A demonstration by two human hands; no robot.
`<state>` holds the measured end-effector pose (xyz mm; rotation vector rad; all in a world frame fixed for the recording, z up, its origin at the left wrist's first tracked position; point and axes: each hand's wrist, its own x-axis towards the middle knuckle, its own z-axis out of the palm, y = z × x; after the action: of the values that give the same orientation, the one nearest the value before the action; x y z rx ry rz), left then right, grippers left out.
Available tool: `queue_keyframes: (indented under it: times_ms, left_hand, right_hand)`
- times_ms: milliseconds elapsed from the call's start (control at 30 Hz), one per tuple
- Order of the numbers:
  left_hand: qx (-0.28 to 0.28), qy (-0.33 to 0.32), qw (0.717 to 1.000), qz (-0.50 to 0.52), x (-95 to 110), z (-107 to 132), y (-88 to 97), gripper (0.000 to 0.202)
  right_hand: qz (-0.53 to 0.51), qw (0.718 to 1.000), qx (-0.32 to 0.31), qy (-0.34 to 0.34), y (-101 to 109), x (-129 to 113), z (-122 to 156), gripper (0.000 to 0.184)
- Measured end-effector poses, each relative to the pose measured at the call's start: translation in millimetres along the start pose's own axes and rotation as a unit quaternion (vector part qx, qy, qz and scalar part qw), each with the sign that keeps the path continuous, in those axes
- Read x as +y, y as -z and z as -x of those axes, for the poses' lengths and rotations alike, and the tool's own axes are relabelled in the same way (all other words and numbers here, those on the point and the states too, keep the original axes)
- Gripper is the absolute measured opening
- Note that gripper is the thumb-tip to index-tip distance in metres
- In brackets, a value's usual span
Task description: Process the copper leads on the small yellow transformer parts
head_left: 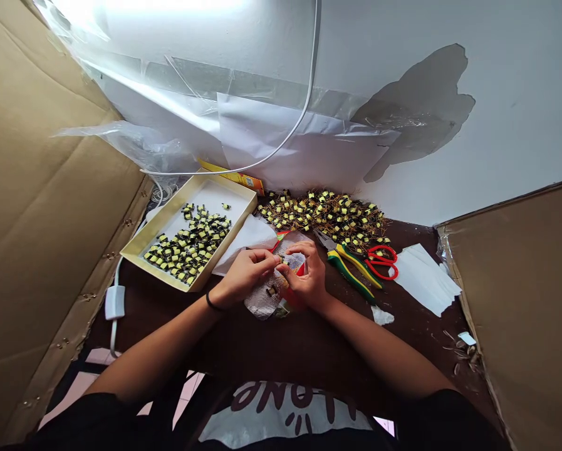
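Note:
Between the fingertips of both hands is a small yellow-and-black wound coil [282, 259]. My left hand [247, 270] pinches it from the left, thumb and index finger together. From the other side, my right hand [307, 275] meets it with thumb and curled index finger. Under the hands lies a crinkled silvery wrap [262, 304] with a red edge, and another small coil [271, 290] rests on it. A shallow cardboard box [204, 282] to the left holds many such coils [187, 244]. Behind the hands is a heap of coils with copper-coloured wire ends [327, 213].
Green-and-yellow pliers [353, 269] and red-handled scissors [382, 262] lie right of my hands. White paper [424, 279] and scraps [466, 339] sit farther right. Cardboard panels [520, 300] flank the table [262, 351]. A white cable [309, 94] hangs at the back, and an inline switch [114, 303] lies left.

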<state>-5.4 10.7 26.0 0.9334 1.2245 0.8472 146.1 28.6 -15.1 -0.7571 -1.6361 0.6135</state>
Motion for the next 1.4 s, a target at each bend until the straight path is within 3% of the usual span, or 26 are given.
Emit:
queue_keyframes:
  times_ms: [333, 500, 633, 733, 1067, 1267, 1400]
  left_hand:
    - [0.010, 0.001, 1.000, 0.000, -1.2, -0.8, -0.1, 0.039]
    - [0.006, -0.004, 1.000, 0.003, -2.8, -1.2, 0.9, 0.039]
    - [-0.024, 0.000, 0.999, 0.021, -1.6, -2.4, 3.7, 0.038]
    - [-0.034, 0.004, 0.999, 0.038, 0.4, -2.8, 4.8, 0.040]
    - [-0.049, -0.005, 0.991, 0.125, -3.6, 0.4, 2.6, 0.037]
    - [-0.039, -0.068, 0.990, 0.117, -5.5, 1.1, -1.0, 0.032]
    - [-0.044, -0.073, 0.989, 0.119, -7.1, 0.8, -2.5, 0.032]
  right_hand:
    - [0.045, 0.999, -0.012, 0.004, 1.6, -4.9, -2.3, 0.018]
    - [0.044, 0.999, -0.013, 0.015, 1.2, -2.6, -1.7, 0.024]
    - [0.047, 0.998, -0.051, 0.005, 2.6, -0.3, -4.8, 0.037]
    - [0.052, 0.995, -0.083, 0.022, 3.9, -0.5, -8.2, 0.027]
    - [0.036, 0.998, -0.029, 0.048, 3.0, -2.9, -8.2, 0.013]
    - [0.036, 0.998, -0.023, 0.048, 3.9, -6.9, -9.0, 0.010]
    - [0.019, 0.999, -0.041, 0.030, 4.5, -8.0, -7.0, 0.015]
